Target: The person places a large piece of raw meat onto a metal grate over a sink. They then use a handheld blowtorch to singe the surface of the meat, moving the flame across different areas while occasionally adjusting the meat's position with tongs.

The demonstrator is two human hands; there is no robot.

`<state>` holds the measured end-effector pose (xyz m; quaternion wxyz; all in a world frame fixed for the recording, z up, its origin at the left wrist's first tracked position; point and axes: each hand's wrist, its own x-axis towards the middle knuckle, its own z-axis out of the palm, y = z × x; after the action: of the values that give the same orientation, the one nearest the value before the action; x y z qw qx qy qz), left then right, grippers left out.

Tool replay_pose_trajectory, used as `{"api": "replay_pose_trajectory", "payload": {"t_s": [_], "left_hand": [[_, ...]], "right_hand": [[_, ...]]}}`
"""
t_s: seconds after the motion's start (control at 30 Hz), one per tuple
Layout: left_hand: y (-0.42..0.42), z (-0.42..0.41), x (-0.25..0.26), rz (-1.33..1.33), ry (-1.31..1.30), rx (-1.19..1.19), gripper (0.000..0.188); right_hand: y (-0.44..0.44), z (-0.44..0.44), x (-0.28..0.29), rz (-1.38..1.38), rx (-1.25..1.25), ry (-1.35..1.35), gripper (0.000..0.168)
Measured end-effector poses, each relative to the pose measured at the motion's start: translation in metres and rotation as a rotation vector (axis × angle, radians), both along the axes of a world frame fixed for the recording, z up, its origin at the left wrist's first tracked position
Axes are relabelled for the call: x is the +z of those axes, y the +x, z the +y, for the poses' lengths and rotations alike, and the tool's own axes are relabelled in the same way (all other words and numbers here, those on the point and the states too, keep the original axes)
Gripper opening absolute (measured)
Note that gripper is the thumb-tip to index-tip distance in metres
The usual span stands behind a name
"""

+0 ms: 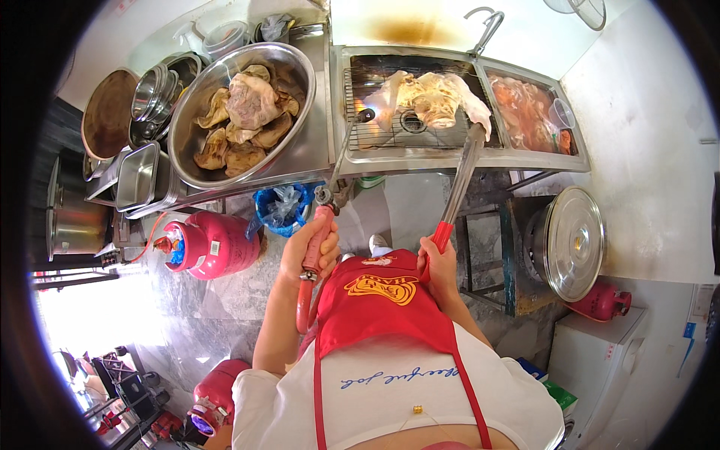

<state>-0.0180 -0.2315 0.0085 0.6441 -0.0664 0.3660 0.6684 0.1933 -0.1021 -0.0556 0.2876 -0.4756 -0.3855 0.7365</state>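
Note:
My left hand [308, 250] is wrapped around the pink handle of a gas blowtorch [318, 235], its hose looping down beside the apron. The long tube ends in a dark nozzle [366, 115], and a flame plays on the left edge of a pale piece of animal skin, possibly a pig's head [436, 104]. That piece lies on a wire rack [368, 138] over the left sink basin. In my right hand [441, 263] are metal tongs [464, 174] with red handles. Their tips touch the right flap of the skin.
Left of the sink, a large steel bowl [179, 132] holds several browned pieces. Raw meat [520, 107] fills the right basin. Below are a pink gas cylinder [225, 244] and a blue-lined bin [284, 211]. A lidded pot [574, 243] stands at right.

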Motion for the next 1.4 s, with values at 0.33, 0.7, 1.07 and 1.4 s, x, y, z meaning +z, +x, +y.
{"api": "replay_pose_trajectory", "payload": {"t_s": [0.33,0.7,1.07,1.4], "left_hand": [[0.001,0.0,0.009,0.003,0.012,0.003,0.028],[0.0,-0.002,0.014,-0.032,0.024,0.012,0.026],[0.003,-0.006,0.01,-0.142,0.061,-0.015,0.024],[-0.002,0.0,0.023,-0.05,0.056,0.04,0.025]], "right_hand": [[-0.002,0.0,0.0,0.008,0.027,0.003,0.013],[-0.001,0.003,-0.001,-0.001,0.017,-0.017,0.013],[0.001,0.004,-0.005,-0.004,0.012,-0.008,0.013],[0.0,0.005,-0.004,-0.012,0.013,-0.014,0.012]]}}
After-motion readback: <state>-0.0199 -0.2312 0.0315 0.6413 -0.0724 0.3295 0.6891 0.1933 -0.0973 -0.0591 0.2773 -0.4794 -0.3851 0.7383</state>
